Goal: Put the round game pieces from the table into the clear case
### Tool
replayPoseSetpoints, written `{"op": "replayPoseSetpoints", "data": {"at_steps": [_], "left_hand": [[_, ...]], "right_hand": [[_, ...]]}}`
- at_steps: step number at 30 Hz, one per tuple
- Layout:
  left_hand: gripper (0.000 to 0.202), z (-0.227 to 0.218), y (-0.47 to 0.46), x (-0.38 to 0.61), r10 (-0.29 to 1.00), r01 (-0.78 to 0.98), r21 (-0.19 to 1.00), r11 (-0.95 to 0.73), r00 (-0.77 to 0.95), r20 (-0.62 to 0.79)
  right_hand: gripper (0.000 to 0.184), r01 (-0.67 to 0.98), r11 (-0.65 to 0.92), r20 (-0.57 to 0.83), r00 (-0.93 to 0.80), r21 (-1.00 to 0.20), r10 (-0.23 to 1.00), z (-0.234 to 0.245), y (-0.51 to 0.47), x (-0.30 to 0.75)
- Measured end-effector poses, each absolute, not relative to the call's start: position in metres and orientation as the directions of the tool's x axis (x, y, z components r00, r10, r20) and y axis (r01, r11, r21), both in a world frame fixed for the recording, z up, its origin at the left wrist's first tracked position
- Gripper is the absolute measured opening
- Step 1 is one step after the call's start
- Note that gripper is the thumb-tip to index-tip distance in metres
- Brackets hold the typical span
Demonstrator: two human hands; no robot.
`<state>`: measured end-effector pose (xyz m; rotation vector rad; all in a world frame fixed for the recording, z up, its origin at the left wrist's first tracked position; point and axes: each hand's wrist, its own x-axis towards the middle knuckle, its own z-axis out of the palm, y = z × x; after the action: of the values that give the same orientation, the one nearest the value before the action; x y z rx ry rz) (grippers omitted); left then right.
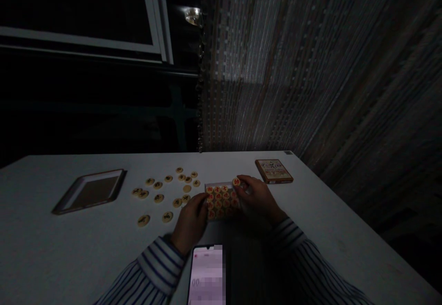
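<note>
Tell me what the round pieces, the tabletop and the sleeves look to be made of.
Round pieces: wood or plastic, I can't tell which; pale yellow, smooth-looking in this dim light. Tabletop: perhaps laminate or painted board, judging by its flat, even white. Sleeves: probably woven cloth, matte, since they look soft and show no shine.

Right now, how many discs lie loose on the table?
16 visible: two discs in front, fourteen scattered beyond them, all right of the shallow tray; the left hand may hide others.
</note>
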<state>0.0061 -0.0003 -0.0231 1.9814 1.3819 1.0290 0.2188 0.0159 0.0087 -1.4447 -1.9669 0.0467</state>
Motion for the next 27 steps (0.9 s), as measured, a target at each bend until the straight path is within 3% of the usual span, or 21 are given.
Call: {"op": "replayPoseSetpoints", "data": {"at_steps": [9, 27], "left_hand": [[0.032, -0.022, -0.001, 0.006, 0.925, 0.538, 0.754, -0.377, 0.169, 0.341], [0.031, -0.022, -0.001, 0.006, 0.922, 0.534, 0.753, -0.385, 0.180, 0.343]], "right_hand": [[0.030, 0.904, 0.317, 0.353, -0.208, -0.287, 0.912, 0.020, 0.022, 0.217], [0.029, 0.924, 0.362, 0.202, -0.333, -0.124, 0.921, 0.021, 0.034, 0.207]]}}
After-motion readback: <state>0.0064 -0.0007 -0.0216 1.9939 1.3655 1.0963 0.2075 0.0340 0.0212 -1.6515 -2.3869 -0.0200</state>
